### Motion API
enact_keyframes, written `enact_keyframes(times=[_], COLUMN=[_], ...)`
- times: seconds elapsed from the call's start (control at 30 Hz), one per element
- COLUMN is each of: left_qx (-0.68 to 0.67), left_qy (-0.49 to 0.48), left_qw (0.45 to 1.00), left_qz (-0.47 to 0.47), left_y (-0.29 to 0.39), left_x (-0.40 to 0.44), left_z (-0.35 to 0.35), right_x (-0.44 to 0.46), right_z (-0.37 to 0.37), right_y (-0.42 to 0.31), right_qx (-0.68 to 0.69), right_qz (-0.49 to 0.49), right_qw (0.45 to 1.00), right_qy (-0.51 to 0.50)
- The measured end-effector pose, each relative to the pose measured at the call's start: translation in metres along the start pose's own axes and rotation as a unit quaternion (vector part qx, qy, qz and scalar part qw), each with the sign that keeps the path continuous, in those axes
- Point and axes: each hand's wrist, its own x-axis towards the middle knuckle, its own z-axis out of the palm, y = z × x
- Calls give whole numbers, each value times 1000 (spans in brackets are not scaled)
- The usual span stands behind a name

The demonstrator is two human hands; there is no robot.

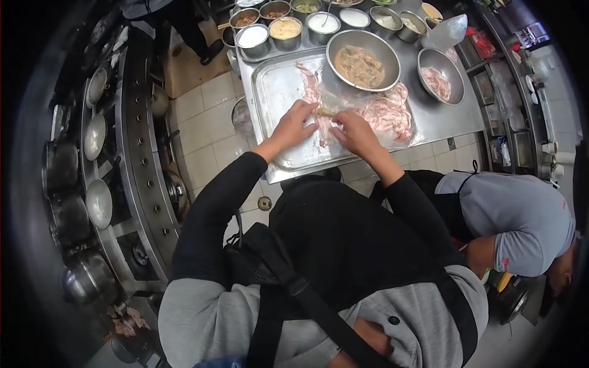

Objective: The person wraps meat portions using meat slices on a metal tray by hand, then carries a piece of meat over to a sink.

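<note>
A long strip of pale pink, fatty membrane [310, 86], which looks like caul fat, lies lengthwise on a metal tray [276, 80]. On the strip is a small brownish piece of meat [325, 112], between my two hands. My left hand [293, 127] is at the strip's left edge, its fingers bent and touching the membrane by the meat. From the right, my right hand [356, 132] has its fingertips closed at the other end of the meat piece. Right of my hands, a large heap of the same membrane [388, 116] lies on clear plastic.
Beyond the tray are a steel bowl of marinated meat [361, 66] and several seasoning tins [286, 32]. A smaller bowl of pink meat [437, 84] stands right. A co-worker in grey [515, 211] bends at my right. A stove line [138, 153] runs along the left.
</note>
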Motion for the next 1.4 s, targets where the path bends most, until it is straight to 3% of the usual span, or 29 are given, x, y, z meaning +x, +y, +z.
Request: enact_keyframes(times=[0.07, 0.1, 0.2, 0.23, 0.33, 0.43, 0.5, 0.63, 0.7, 0.77, 0.8, 0.87, 0.9, 1.0, 1.1, 1.2, 1.23, 1.33, 1.4], left_qx=[57, 85, 121, 109, 70, 49, 78, 67, 92, 1, -44, -39, -37, -41, -59, -85, -60, -337, -289], left_qy=[30, 46, -26, -15, 19, 26, 21, 42, 31, 72, 90, 31, 0, 25, 38, -33, 23, -100, -63], left_qw=[997, 992, 992, 994, 997, 998, 996, 995, 987, 993, 993, 999, 998, 997, 997, 992, 998, 924, 933], left_qz=[48, 75, 29, 18, 14, 33, 41, -67, -129, -89, -66, 14, 50, 65, 29, -90, 14, -154, -204], left_y=[6, 7, 0, -3, -13, -18, -11, -15, -20, -16, -14, -27, -28, -26, -26, -31, -35, -46, -43], left_x=[4, 9, 23, 21, 23, 10, 9, 19, 29, 26, 25, 23, 20, 20, 20, 32, 39, 61, 67], left_z=[2, 3, 7, 8, 7, 7, 3, 5, 1, -2, -3, -8, -9, -7, -7, -16, -16, -16, -15], right_x=[-18, -20, -10, -6, 14, 51, 83, 100, 82, 63, 59, 59, 64, 67, 71, 71, 70, 68, 75], right_z=[11, 19, 43, 42, 24, -3, 6, 0, -4, 6, 17, 28, 29, 28, 30, 27, 25, 22, 25], right_y=[-13, -21, -17, -17, -11, -15, 7, 9, 5, 14, 20, 26, 23, 17, 19, 23, 18, 13, 18], right_qx=[-37, -31, -53, -66, -84, 42, 156, 367, 200, 57, 66, 85, 127, 161, 172, 99, 110, 114, 76], right_qz=[59, 39, 51, 37, 53, 95, 121, 145, 50, -77, -71, -56, 26, -6, -1, -98, -102, -124, -148], right_qw=[997, 999, 997, 997, 993, 990, 980, 912, 978, 995, 995, 995, 992, 987, 985, 989, 986, 980, 981], right_qy=[-35, 11, -2, 21, -67, -95, -1, 108, 30, -40, -23, 18, -1, -26, -13, 46, 67, 103, 96])
